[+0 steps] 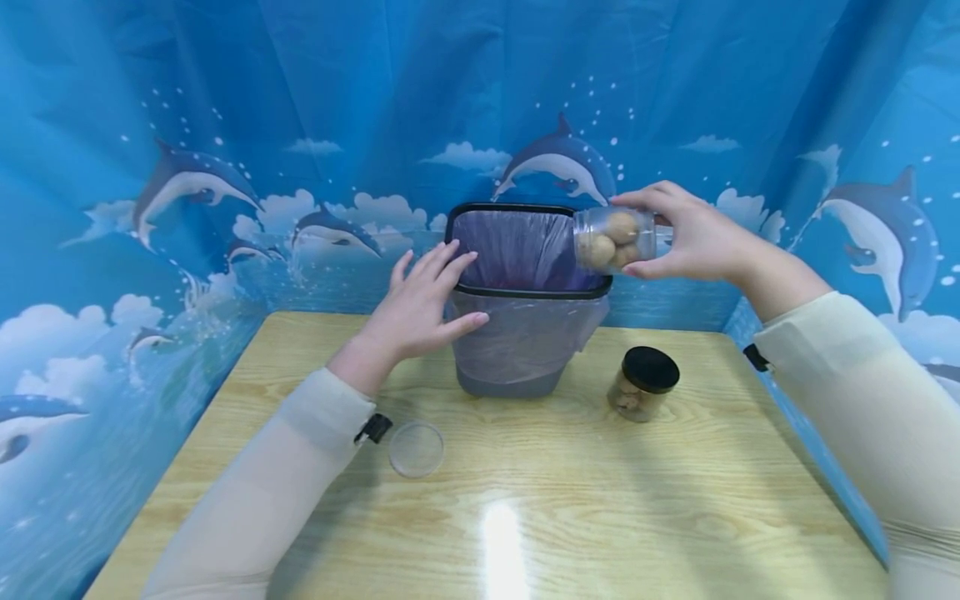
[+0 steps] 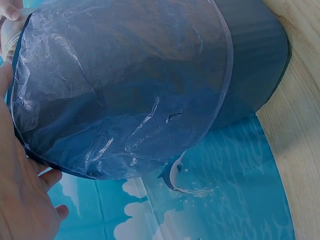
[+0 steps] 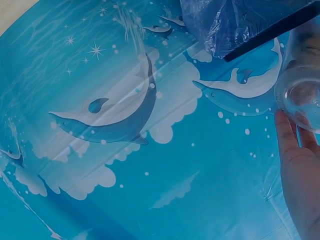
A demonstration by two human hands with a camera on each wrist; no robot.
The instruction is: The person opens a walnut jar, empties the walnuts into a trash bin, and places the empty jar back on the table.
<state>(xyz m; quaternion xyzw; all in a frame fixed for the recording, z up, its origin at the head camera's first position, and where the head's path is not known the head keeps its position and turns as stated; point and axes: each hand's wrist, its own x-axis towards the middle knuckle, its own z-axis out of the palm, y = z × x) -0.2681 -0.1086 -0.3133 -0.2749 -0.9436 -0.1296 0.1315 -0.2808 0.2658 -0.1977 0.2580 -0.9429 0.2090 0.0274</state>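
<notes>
A bin [image 1: 517, 337] with a black rim, lined with a translucent bag [image 2: 120, 85], stands upright at the back of the table. My left hand [image 1: 423, 304] rests at its left rim, fingers extended and spread. In the left wrist view, the left fingers [image 2: 50, 177] lie along the rim. My right hand [image 1: 701, 233] grips a clear jar [image 1: 647, 237] between thumb and fingers. The jar lies sideways over the bin's right rim, its mouth end toward the bin. Round tan balls [image 1: 600, 250] sit inside it. The right wrist view shows the jar's base [image 3: 302, 95].
A second jar [image 1: 637, 400] with a black lid and brown pieces inside stands right of the bin. A clear round lid [image 1: 416, 450] lies flat on the wooden table [image 1: 600, 508], near the left wrist. A blue dolphin-print curtain [image 1: 360, 100] surrounds the table.
</notes>
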